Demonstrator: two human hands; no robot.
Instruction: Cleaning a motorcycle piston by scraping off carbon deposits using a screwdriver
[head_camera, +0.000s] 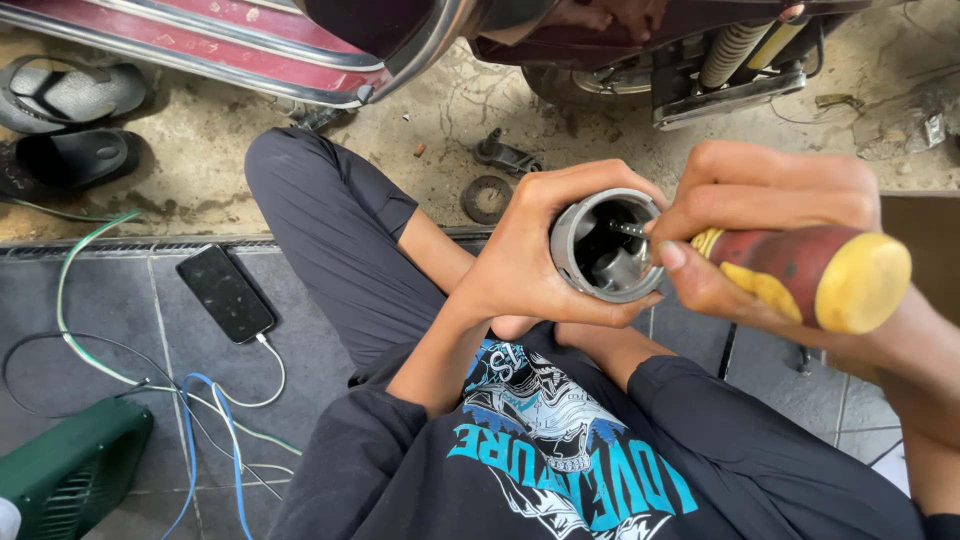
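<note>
My left hand (525, 255) is wrapped around a hollow grey metal cylinder (605, 245), a piston-like part, with its open end facing me. In my right hand (770, 215) is a screwdriver with a red and yellow handle (815, 275). Its metal shaft (628, 229) reaches inside the cylinder's opening. Both hands are held above my lap, over my dark trousers and printed black shirt.
A red motorcycle body (300, 50) and its spring and footrest (730, 70) stand ahead. A metal ring (487, 198) and a small part (505, 155) lie on the concrete. A phone (226, 293) on a cable, coloured wires (200, 420), sandals (70, 120) and a green object (70, 470) sit at left.
</note>
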